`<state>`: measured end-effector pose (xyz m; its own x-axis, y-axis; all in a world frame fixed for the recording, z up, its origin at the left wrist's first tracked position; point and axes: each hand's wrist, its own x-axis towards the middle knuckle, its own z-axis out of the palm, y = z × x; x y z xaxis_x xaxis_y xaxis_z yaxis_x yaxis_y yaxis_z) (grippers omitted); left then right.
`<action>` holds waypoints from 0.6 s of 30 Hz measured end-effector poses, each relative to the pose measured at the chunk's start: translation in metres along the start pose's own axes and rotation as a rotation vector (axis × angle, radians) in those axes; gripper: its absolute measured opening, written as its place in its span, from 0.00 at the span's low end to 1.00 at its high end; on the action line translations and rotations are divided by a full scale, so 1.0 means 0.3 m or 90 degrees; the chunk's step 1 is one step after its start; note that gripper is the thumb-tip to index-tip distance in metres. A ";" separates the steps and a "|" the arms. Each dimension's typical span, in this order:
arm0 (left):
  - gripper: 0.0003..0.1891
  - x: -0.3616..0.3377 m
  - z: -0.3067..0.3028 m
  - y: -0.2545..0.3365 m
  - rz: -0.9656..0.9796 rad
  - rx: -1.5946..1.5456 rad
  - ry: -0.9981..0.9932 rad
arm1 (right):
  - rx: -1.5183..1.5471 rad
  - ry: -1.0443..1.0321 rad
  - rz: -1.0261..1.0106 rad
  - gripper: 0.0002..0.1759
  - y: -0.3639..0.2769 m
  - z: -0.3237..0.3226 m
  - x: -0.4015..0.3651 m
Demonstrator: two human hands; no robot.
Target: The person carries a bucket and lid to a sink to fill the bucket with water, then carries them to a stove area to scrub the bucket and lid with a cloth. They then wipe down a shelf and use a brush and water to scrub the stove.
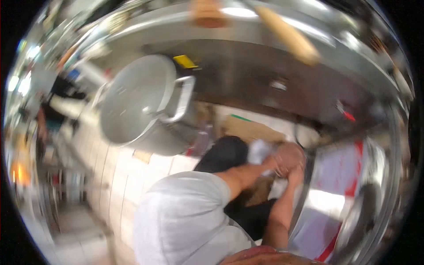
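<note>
Pinkish bundle (289, 154) sits just right of the frame's centre, pressed between the left hand (277, 162) and right hand (295, 174), apparently kept beside the steel basin (329, 201) to contain mess, though blur hides whether the fingers clamp it.

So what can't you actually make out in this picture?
All in the head view:
1. Hands: motion blur; what the pinkish lump they meet on is, and their grip, cannot be told.
2. Pot: its lid hides the contents.
3. Wooden stick: blurred, cut off by the top edge.
4. Person at far left: too small and lens-warped.
</note>
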<state>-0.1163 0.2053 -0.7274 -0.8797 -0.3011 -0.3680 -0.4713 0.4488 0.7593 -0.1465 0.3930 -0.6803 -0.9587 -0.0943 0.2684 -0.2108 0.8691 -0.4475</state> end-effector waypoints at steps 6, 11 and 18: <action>0.33 -0.274 -0.290 0.210 -0.011 0.028 -0.190 | 0.123 -0.085 0.458 0.41 -0.287 -0.159 -0.019; 0.21 -0.196 -0.276 0.155 0.156 0.148 -0.165 | 0.189 -0.081 0.476 0.42 -0.263 -0.158 0.006; 0.22 -0.219 -0.336 0.225 -0.115 -0.001 -0.265 | 0.442 0.030 0.606 0.34 -0.164 0.049 -0.068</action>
<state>-0.0840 0.1706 -0.5978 -0.7344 -0.0101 -0.6786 -0.6194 0.4188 0.6641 -0.1193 0.3448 -0.6763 -0.7805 0.4804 -0.4000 0.5134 0.1275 -0.8486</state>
